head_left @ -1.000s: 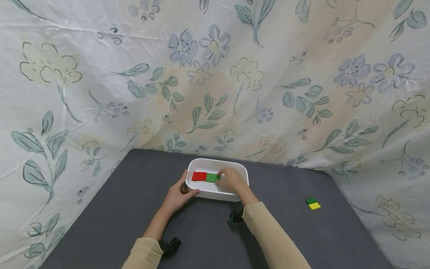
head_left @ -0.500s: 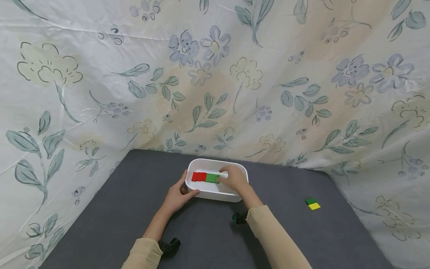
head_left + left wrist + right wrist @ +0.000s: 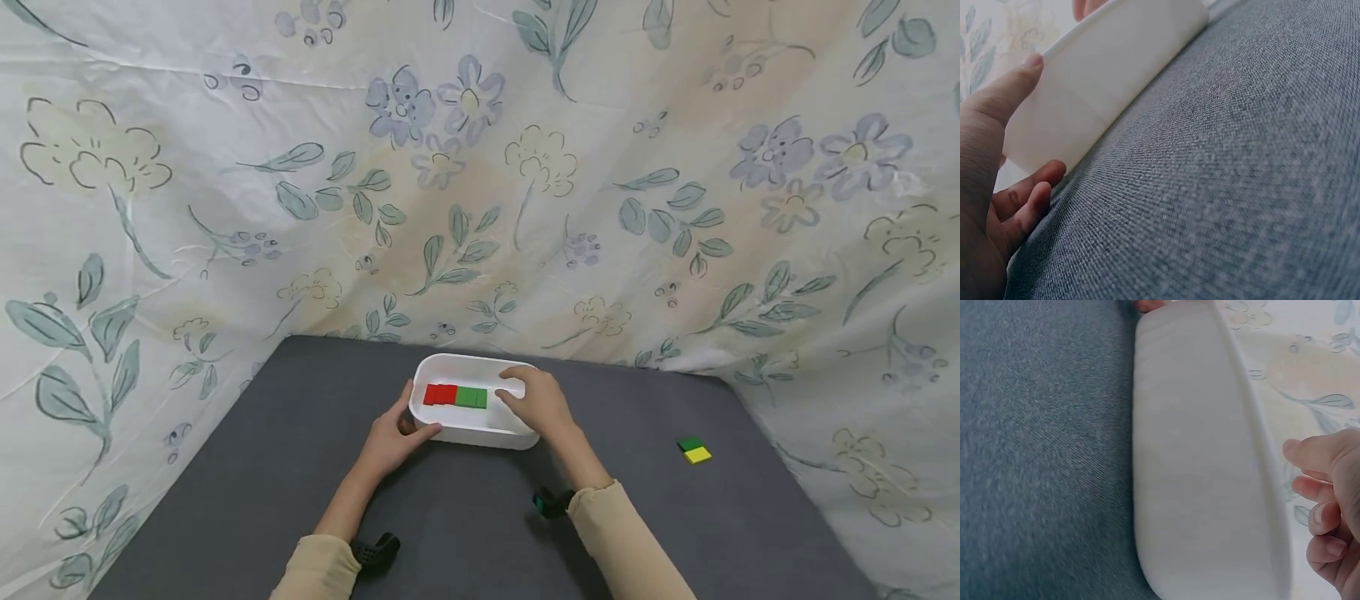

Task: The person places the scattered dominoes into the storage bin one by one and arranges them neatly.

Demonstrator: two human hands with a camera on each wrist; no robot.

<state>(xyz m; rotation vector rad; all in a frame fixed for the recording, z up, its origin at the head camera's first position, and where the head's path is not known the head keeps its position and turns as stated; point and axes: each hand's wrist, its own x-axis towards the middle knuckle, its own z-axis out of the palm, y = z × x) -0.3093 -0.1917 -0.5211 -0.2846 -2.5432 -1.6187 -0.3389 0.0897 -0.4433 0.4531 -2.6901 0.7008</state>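
Note:
A white plastic box with rounded corners stands towards the back of the table. On its floor, red tiles and green tiles lie edge to edge in one row. My left hand holds the box's left end. Its thumb lies against the near wall, as the left wrist view shows of the hand. Over the right part of the box hovers my right hand, thumb and forefinger apart with nothing between them. In the right wrist view this hand sits beyond the box's rim.
Far to the right on the dark grey table lie a dark green tile and a yellow tile, touching. A floral cloth hangs behind the table and along its sides.
My right hand has let go of the rightmost green tile and drawn back to the right, so the whole green pair shows. The left hand keeps its hold on the box.

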